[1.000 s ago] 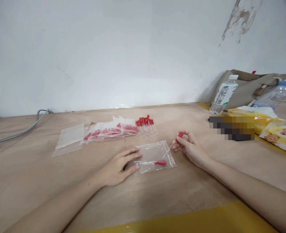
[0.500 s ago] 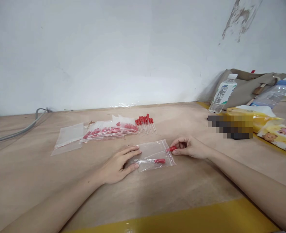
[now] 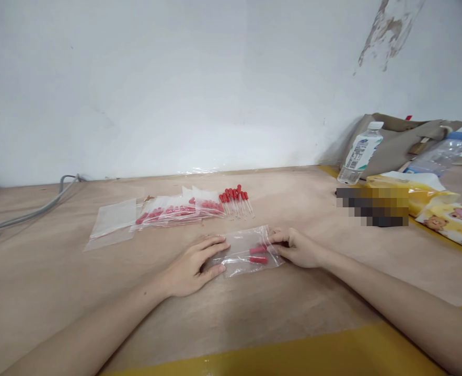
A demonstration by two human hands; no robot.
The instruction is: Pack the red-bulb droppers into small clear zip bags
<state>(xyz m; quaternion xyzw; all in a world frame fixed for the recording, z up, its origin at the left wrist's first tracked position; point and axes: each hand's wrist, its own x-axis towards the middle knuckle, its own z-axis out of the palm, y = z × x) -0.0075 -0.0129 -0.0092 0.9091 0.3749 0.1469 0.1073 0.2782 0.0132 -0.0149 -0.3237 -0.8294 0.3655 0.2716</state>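
Note:
A small clear zip bag (image 3: pixel 246 245) lies on the wooden table (image 3: pixel 293 297) between my hands. Two red-bulbed droppers (image 3: pixel 257 255) lie inside it, bulbs toward its right end. My left hand (image 3: pixel 194 263) rests flat on the bag's left end, fingers stretched out. My right hand (image 3: pixel 297 246) is at the bag's right mouth, fingertips pinched on the edge by the dropper bulbs. Loose droppers with red bulbs (image 3: pixel 237 201) lie further back, beside filled bags of droppers (image 3: pixel 176 211).
Empty clear bags (image 3: pixel 113 222) lie at the left of the filled ones. A grey cable (image 3: pixel 38 209) runs along the far left. A water bottle (image 3: pixel 362 151), a beige bag (image 3: pixel 407 138) and yellow packets (image 3: pixel 430 201) sit at the right. Yellow tape (image 3: pixel 293 357) edges the table front.
My right hand brought a dropper down from the air to the bag's mouth and slid it in beside the first one. My left hand has stayed on the bag.

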